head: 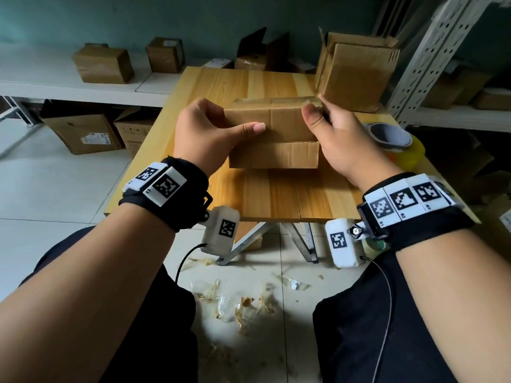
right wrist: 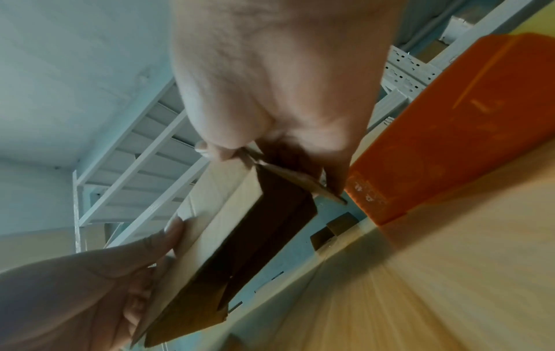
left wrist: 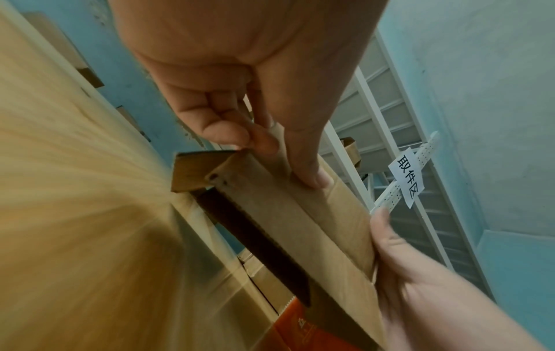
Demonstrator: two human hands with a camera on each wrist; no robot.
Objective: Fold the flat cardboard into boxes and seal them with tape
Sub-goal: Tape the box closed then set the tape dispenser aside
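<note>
Over the wooden table (head: 276, 194), your left hand (head: 210, 134) grips one end of the half-opened cardboard box (head: 276, 125) to steady it; your right hand (head: 340, 139) pinches the other end, seemingly squaring it for taping.

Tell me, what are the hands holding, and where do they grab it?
Both hold the cardboard box. The left hand grips its left end, the right hand its right end.

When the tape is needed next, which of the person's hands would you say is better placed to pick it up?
Probably the right hand: the tape roll sits on the table just beside it, while the left hand grips the far side of the cardboard box.
</note>
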